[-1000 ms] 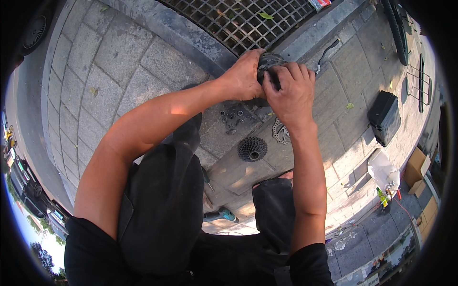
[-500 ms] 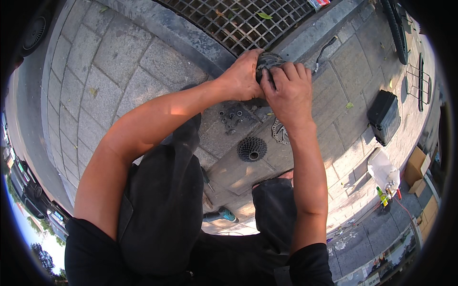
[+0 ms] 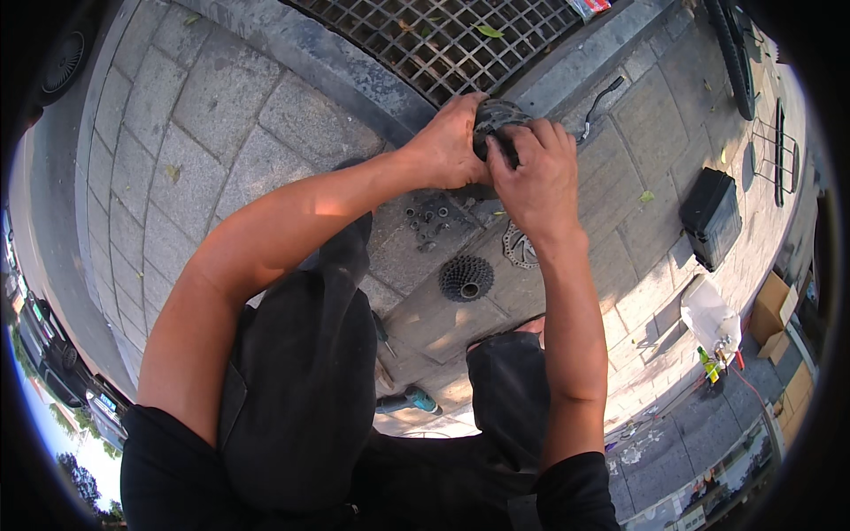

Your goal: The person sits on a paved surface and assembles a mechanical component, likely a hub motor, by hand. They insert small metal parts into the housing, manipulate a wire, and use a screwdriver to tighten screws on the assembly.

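Note:
At the grating's corner, my left hand (image 3: 452, 142) is closed around the left side of a dark round hub-like part (image 3: 501, 113). My right hand (image 3: 537, 177) grips the same part from the right, thumb and fingers bent over its near side. Both palms hide much of it, so its exact kind does not show. Below the hands, a black bicycle cassette (image 3: 467, 279) lies on the paving. Beside it, a brake disc rotor (image 3: 519, 245) is partly covered by my right forearm. Several small metal parts (image 3: 429, 221) are scattered left of the rotor.
A stone kerb (image 3: 354, 71) borders the metal grating (image 3: 460, 35) ahead. A teal power drill (image 3: 421, 398) and a screwdriver (image 3: 383, 334) lie between my legs. To the right are a black case (image 3: 711, 217), a bent dark cable-like piece (image 3: 602, 102) and a cardboard box (image 3: 772, 310).
Both hands stay on the round part. My right hand's fingers have shifted slightly; nothing else has visibly moved, apart from a tiny shift of the whole view.

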A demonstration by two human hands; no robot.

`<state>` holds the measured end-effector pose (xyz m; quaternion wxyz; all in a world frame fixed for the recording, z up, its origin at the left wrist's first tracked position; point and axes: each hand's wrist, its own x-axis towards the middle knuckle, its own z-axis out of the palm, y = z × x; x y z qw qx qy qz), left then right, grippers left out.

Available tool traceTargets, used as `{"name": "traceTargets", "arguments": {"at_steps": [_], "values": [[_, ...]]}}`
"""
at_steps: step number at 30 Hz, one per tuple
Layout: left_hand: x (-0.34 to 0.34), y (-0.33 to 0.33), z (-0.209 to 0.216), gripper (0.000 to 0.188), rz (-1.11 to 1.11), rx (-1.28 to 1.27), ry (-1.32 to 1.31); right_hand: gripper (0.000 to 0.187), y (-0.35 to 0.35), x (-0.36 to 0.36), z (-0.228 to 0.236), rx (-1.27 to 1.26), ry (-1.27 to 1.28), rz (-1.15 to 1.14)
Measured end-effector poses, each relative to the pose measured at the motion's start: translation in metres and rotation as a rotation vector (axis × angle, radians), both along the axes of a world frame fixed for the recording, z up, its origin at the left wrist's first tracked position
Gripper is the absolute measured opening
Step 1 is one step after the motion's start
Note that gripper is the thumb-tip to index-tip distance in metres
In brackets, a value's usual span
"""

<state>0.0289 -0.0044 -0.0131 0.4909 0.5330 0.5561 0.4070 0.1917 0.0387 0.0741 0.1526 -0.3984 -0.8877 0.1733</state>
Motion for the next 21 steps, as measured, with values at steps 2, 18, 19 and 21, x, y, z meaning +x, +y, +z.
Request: {"name": "traceTargets", "arguments": {"at_steps": [2, 18, 19, 21], "values": [[-0.001, 0.001, 0.004, 0.074, -0.033, -0.003, -0.021, 0.019, -0.001, 0.0, -0.001, -0.007, 0.007, -0.011], [0.002, -0.002, -0.001, 0.082, 0.002, 0.009, 0.046, 0.015, -0.001, -0.004, 0.0, 0.073, -0.028, 0.049], [0.0, -0.003, -0.001, 0.083, 0.003, 0.0, 0.071, 0.014, -0.001, -0.005, 0.001, 0.079, -0.022, 0.065], [0.0, -0.002, -0.002, 0.084, -0.009, -0.006, 0.075, 0.015, -0.001, -0.005, 0.0, 0.079, -0.009, 0.05]]}}
